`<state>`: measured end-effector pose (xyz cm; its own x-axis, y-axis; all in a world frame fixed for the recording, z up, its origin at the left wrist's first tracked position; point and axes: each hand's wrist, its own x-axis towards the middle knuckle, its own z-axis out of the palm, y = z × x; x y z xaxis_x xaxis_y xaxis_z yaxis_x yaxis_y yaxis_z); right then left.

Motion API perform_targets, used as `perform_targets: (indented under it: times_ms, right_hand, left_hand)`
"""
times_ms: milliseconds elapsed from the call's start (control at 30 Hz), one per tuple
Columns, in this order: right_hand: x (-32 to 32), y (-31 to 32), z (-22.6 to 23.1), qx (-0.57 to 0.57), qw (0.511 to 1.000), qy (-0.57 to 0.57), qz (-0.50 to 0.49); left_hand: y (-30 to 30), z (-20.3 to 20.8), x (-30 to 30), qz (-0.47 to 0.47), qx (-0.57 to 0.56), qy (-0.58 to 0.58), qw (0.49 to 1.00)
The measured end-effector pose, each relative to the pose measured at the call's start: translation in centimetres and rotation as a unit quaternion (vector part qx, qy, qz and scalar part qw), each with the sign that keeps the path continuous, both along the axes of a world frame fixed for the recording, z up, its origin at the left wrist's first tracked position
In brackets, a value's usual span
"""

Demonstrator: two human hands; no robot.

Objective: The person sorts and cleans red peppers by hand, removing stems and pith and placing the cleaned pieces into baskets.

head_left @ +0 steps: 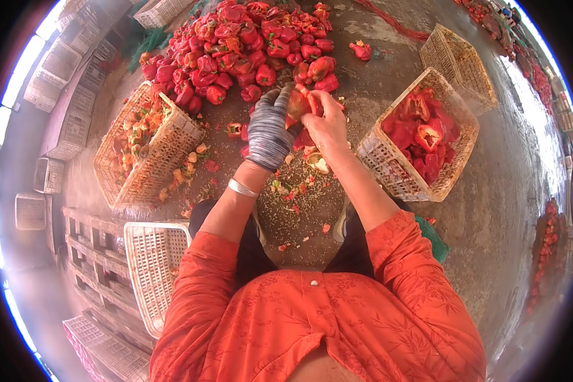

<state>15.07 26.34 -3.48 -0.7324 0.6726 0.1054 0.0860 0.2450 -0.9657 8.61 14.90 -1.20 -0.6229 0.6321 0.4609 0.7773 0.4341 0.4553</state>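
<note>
My left hand (267, 130), in a grey striped glove, grips a red bell pepper (296, 108) in front of the pile. Bare fingers of my right hand (329, 127) are bent against the pepper's right side; any small tool between them is hidden. Just beyond lies a large heap of whole red bell peppers (235, 48). Beneath my hands, pale seeds and pepper scraps (293, 191) litter the floor. To the right, a woven-sided plastic crate (388, 167) holds opened red peppers (421, 134). A similar crate (179, 137) at left contains orange and pale cores and trimmings (137, 130).
Another yellowish crate (468, 67) stands behind the right one. A white crate (153, 261) sits by my left elbow, next to a wooden pallet (99, 245). Stacked crates (70, 121) line the far left. A lone pepper (361, 50) lies right of the heap.
</note>
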Motion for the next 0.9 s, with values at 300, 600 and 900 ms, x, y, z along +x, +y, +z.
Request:
perform_targets:
  times_ms: [300,600,900]
  right_hand:
    - [1.6,-1.5,0.2,-0.081,0.992,-0.042,0.086]
    - [0.7,-1.6,-1.2,0.027,0.996,0.043,0.075]
    - [0.7,-0.8,0.9,0.031,0.986,-0.122,0.108]
  left_hand:
    - [1.1,-9.9,-5.4,-0.111,0.025,-0.273,0.955]
    - [0.5,-6.5,-4.0,0.044,0.022,-0.211,0.976]
    - [-0.4,-3.0,-0.9,0.059,-0.068,-0.081,0.993]
